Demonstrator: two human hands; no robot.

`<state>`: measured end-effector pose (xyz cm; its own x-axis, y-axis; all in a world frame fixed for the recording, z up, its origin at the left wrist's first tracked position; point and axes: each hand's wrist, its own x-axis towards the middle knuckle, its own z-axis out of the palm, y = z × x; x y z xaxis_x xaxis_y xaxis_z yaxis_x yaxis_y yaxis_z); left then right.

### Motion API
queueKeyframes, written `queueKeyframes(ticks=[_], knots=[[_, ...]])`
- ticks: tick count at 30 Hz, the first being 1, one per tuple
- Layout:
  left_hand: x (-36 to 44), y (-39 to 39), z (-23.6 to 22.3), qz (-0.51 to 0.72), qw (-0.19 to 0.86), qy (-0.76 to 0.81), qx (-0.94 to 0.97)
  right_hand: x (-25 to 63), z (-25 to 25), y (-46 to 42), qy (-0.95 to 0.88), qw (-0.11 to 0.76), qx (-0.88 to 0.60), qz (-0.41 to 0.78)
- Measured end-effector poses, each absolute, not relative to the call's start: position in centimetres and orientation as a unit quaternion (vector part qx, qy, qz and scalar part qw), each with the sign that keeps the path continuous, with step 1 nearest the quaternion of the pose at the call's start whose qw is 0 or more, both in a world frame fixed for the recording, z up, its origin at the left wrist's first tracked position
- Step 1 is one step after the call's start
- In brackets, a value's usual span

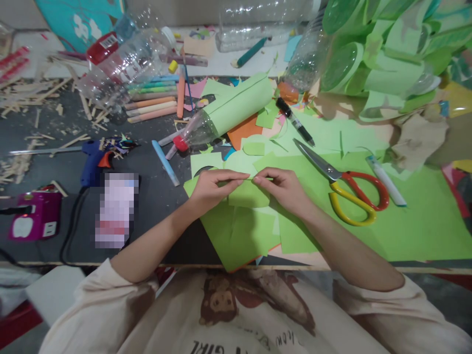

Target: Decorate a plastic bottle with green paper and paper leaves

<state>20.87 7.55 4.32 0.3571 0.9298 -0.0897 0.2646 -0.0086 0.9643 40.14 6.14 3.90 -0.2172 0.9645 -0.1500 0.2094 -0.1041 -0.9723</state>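
Observation:
My left hand (217, 187) and my right hand (282, 187) meet fingertip to fingertip above the table, both pinching a piece of light green paper (249, 195). Its upper edge runs between my thumbs and fingers, and part of it is hidden by them. Under my hands lie several green paper sheets (243, 231). Just beyond, a plastic bottle with a red cap (236, 108) lies wrapped in light green paper. Right of my right hand rest large scissors (339, 179) with one red and one yellow handle loop, blades parted slightly.
A black marker (295, 120) lies behind the scissors, a white-and-blue pen-like tool (387, 182) to their right. At left are a blue glue gun (94, 162), a phone (117, 209), a purple box (35, 216) and wood sticks. Clear bottles (129, 64) and green paper-covered shapes (394, 73) stand behind.

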Motion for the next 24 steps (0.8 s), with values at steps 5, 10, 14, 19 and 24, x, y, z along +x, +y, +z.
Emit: queueKeyframes(ticks=[5, 10, 14, 19, 24], knots=[[20.89, 7.66, 4.24, 0.299, 0.561, 0.471, 0.611, 40.16, 3.96, 6.17, -0.576, 0.352, -0.518, 0.525], [20.77, 7.86, 4.24, 0.276, 0.552, 0.472, 0.630, 40.13, 4.01, 6.03, -0.583, 0.351, -0.515, 0.521], [20.73, 7.94, 4.33, 0.272, 0.526, 0.477, 0.650, 40.15, 3.90, 5.96, -0.586, 0.356, -0.509, 0.520], [20.70, 8.03, 4.26, 0.286, 0.526, 0.469, 0.649, 40.18, 3.76, 6.07, -0.582, 0.358, -0.508, 0.525], [20.67, 8.05, 4.04, 0.292, 0.529, 0.472, 0.642, 40.15, 3.81, 6.20, -0.588, 0.369, -0.507, 0.511]])
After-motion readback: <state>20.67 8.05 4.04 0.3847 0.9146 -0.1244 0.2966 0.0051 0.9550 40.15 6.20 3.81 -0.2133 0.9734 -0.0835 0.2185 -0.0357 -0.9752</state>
